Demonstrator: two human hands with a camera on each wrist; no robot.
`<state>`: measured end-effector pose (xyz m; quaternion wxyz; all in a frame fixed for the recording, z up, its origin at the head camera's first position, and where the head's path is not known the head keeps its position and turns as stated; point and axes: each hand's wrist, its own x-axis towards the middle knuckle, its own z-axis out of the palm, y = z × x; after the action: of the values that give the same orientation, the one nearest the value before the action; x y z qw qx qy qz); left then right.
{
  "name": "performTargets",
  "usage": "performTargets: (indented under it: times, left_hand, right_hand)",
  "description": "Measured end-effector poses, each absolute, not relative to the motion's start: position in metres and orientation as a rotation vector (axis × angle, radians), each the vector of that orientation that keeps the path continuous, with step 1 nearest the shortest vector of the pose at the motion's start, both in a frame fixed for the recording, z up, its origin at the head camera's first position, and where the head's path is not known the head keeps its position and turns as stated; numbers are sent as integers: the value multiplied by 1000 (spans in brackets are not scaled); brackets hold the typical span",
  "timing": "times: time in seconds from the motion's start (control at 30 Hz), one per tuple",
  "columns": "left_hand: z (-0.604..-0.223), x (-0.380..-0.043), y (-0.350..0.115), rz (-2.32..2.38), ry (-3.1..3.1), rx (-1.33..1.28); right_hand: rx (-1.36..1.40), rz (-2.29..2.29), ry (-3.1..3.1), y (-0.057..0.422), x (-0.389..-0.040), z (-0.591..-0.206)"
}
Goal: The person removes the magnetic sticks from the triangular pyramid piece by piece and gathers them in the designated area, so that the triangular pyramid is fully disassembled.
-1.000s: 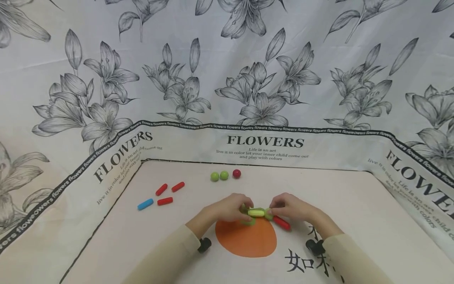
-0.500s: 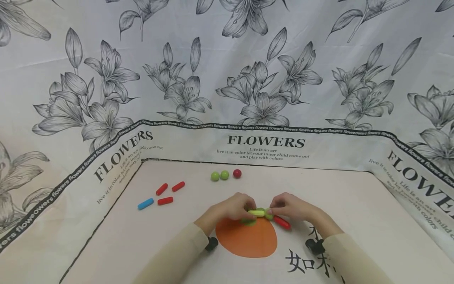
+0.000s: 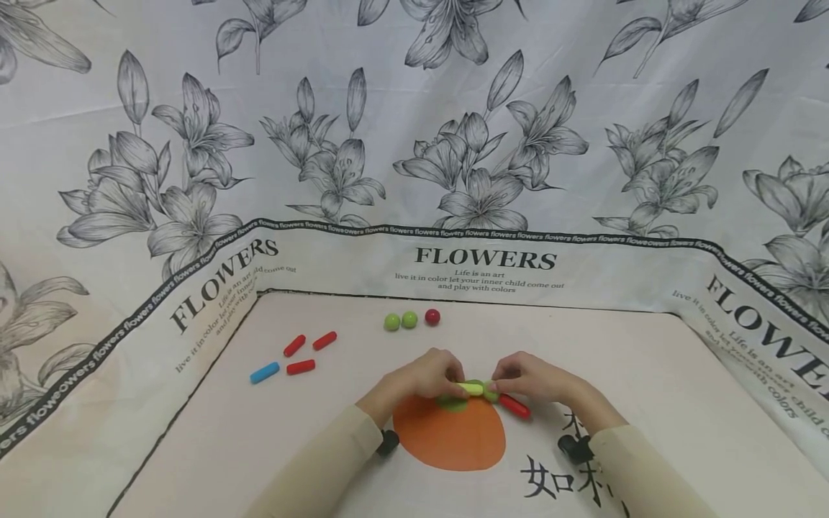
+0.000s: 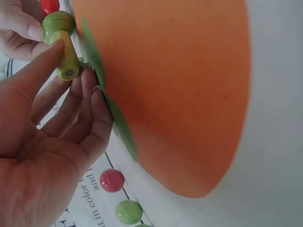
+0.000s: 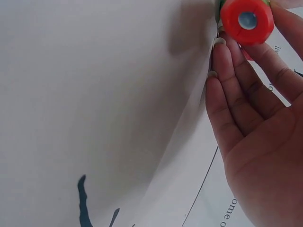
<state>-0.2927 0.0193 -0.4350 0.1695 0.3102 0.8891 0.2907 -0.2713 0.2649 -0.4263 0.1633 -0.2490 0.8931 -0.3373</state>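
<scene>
Over the orange printed circle, my left hand point(image 3: 429, 375) pinches a yellow-green magnetic stick point(image 3: 474, 389) between thumb and finger; a round metal magnet shows in its near end point(image 4: 69, 73) in the left wrist view. The stick's other end meets a green magnetic ball point(image 4: 57, 26). My right hand point(image 3: 526, 375) holds that ball with thumb and fingertips. From the ball's far side a red magnetic stick point(image 3: 515, 407) juts out toward the lower right, its magnet end facing the camera in the right wrist view.
At the back stand two green balls point(image 3: 409, 319) and a dark red ball point(image 3: 432, 316). On the left lie three red sticks point(image 3: 301, 367) and a blue stick point(image 3: 265, 373). A flower-printed cloth point(image 3: 486, 280) walls the table at the back and sides.
My left hand has shifted slightly right along the yellow-green stick, and its thumb and fingers have come together on it. The right hand, ball and red stick have stayed nearly in place.
</scene>
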Motion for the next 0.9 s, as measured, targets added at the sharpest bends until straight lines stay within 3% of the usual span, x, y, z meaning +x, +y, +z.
performTargets:
  times: [0.9]
  left_hand:
    - [-435, -296, 8, 919, 2481, 812]
  right_hand:
    - [-668, -978, 2524, 266, -269, -426]
